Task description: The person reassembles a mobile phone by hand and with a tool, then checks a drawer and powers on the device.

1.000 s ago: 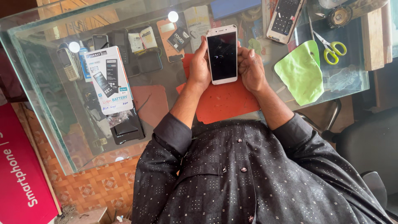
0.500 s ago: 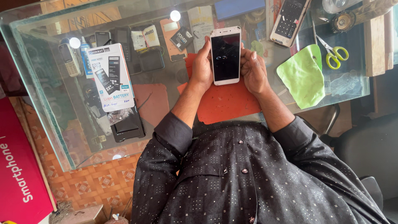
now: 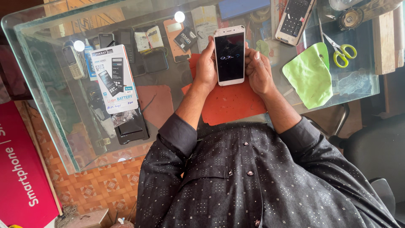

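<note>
Both hands hold a white phone (image 3: 229, 55) upright over the glass worktop (image 3: 50, 97), screen dark w/ a few faint marks on it. Left hand (image 3: 205, 69) wraps the phone's left edge, grip closed on it, thumb along the side. Right hand (image 3: 258, 72) wraps the right edge, grip also closed on it, fingertips at the upper side. Phone sits btwn the two palms, above an orange mat (image 3: 230, 103) lying on the worktop; can't tell if the phone's lower end touches the mat.

Right of the right hand: green cloth (image 3: 310, 76) flat on the glass, just beside it yellow-handled scissors (image 3: 342, 52). Above the cloth, a calculator (image 3: 294, 19) w/ dark keys, tilted. Top right corner: a round metal part (image 3: 350, 19), and a wooden block (image 3: 383, 42) at the edge.

Left of the left hand, well apart: a white battery box (image 3: 114, 78) lying on the glass, tilted. Under the glass, on a shelf, several old handsets, cases & small packets, incl. a small keypad handset (image 3: 72, 62) near the far left and a black case (image 3: 130, 128) below the box. Two lamp reflections show on the glass.

Dark dotted shirt (image 3: 253, 177) fills the lower frame, sleeves pushed up the forearms. Red sign (image 3: 21, 173) at lower left, over a patterned floor (image 3: 101, 185).
</note>
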